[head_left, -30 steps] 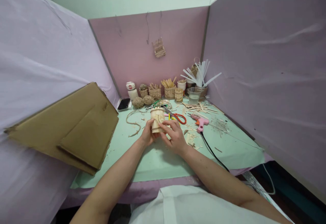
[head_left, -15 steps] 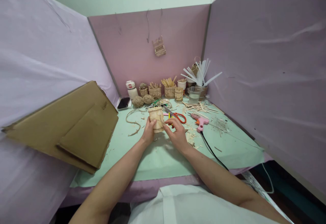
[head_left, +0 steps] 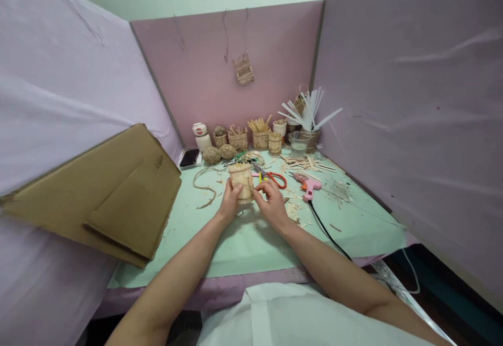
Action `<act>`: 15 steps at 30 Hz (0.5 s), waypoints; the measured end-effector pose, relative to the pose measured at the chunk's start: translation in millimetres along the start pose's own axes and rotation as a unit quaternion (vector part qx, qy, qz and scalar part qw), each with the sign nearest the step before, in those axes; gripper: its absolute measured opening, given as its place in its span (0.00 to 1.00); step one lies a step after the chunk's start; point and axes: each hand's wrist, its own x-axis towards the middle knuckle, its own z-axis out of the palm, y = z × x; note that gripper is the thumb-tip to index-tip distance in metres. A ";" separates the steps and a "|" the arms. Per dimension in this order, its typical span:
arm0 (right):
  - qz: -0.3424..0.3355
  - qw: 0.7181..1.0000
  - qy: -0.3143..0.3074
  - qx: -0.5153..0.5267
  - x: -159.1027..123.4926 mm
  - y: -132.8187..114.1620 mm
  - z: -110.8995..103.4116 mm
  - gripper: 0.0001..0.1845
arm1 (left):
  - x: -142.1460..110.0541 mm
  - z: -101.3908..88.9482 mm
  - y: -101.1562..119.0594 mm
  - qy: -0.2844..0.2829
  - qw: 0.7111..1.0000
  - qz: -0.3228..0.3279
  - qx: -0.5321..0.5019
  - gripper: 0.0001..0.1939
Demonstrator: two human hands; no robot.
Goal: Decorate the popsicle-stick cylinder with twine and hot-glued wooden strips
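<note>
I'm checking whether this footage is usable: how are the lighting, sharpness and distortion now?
Head view: soft, even light, a faint shadow on the green tabletop below the hands, wide-angle stretching toward the edges; fine detail on the wooden cup looks soft.

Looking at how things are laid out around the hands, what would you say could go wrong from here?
The cord of the pink glue gun runs close to the right forearm, so an arm movement might drag the gun. The red-handled scissors lie just beyond the right hand, which could knock them. The wooden cup might slip if the left hand loosens.
</note>
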 end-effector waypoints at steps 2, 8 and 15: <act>0.002 1.000 0.002 0.004 0.8 0.9 -0.1 0.05 | -1.7 2.5 1.9 -0.001 1.000 0.002 0.006 0.27; 0.001 1.000 -0.002 0.008 1.7 -0.5 -2.1 0.05 | -5.6 10.0 8.6 0.002 1.000 -0.022 -0.008 0.24; -0.014 1.000 0.018 -0.010 0.3 -3.3 -3.3 0.03 | -3.1 8.5 6.6 -0.006 0.999 -0.031 -0.011 0.27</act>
